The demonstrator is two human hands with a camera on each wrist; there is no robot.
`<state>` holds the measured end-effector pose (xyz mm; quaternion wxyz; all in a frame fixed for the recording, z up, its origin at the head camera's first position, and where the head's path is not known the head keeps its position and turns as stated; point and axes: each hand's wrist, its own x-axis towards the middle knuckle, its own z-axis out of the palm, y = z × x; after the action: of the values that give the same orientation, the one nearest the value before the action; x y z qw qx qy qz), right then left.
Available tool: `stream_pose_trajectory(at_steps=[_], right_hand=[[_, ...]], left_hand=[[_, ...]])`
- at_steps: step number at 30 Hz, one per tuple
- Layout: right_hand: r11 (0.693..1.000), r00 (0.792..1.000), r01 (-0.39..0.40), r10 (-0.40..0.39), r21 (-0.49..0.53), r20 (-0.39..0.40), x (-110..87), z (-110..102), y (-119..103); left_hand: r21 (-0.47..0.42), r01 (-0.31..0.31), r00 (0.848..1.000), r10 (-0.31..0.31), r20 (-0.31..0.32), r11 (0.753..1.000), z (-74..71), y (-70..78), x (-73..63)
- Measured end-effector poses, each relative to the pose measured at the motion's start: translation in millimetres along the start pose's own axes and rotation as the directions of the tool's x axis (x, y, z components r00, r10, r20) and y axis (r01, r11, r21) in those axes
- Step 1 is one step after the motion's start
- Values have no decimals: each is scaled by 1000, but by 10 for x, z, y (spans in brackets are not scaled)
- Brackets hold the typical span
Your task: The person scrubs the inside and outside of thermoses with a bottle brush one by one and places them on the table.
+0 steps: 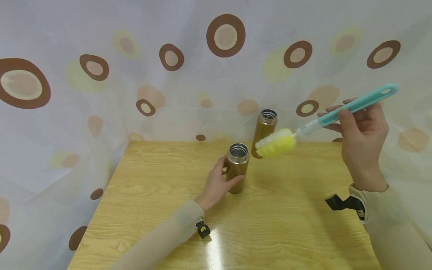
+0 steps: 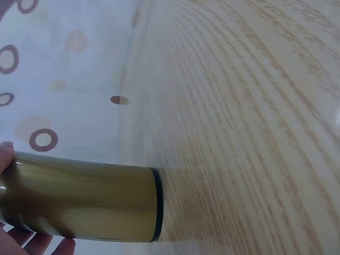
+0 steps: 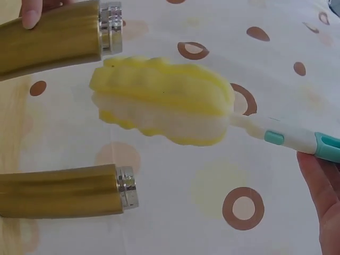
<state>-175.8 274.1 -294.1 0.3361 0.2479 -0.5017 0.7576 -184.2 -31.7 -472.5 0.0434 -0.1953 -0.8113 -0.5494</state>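
Observation:
My left hand [image 1: 216,185] grips a gold-brown metal thermos bottle [image 1: 237,169] around its side. The bottle has no lid, and its steel mouth faces up. In the left wrist view its dark base rim [image 2: 158,204] is at the tabletop. Held in my right hand [image 1: 366,137] is a bottle brush with a turquoise handle [image 1: 362,102]. The brush's yellow and white sponge head [image 3: 159,93] points left and is apart from the held bottle, up and to its right in the head view. A second lidless gold-brown thermos bottle [image 1: 263,132] stands behind, partly covered by the sponge.
Both bottles stand on a light wooden table [image 1: 162,176]. A white curtain [image 1: 189,90] with brown, peach and yellow circles hangs behind and beside it. Black camera mounts are strapped at both wrists, over beige sleeves [image 1: 168,236].

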Motion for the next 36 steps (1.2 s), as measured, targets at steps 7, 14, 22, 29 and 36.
stream_pose_trajectory(at_steps=[7,14,22,29,36], right_hand=[[987,999,4,3,160,-44,105,224,-55],[983,1000,-7,1,182,31,129,428,23],[997,995,-50,45,55,89,96,476,179],[996,988,-61,69,-62,136,91,501,231],[983,985,-24,55,-184,166,140,559,226]], left_hand=[[-11,-17,1000,17,-5,1000,24,-25,-9],[-49,-20,1000,20,-8,999,2,-33,6],[-56,-5,1000,6,19,998,-7,-51,31],[-72,9,1000,-7,31,997,-17,-49,12],[-78,12,1000,-10,24,997,-30,-53,4]])
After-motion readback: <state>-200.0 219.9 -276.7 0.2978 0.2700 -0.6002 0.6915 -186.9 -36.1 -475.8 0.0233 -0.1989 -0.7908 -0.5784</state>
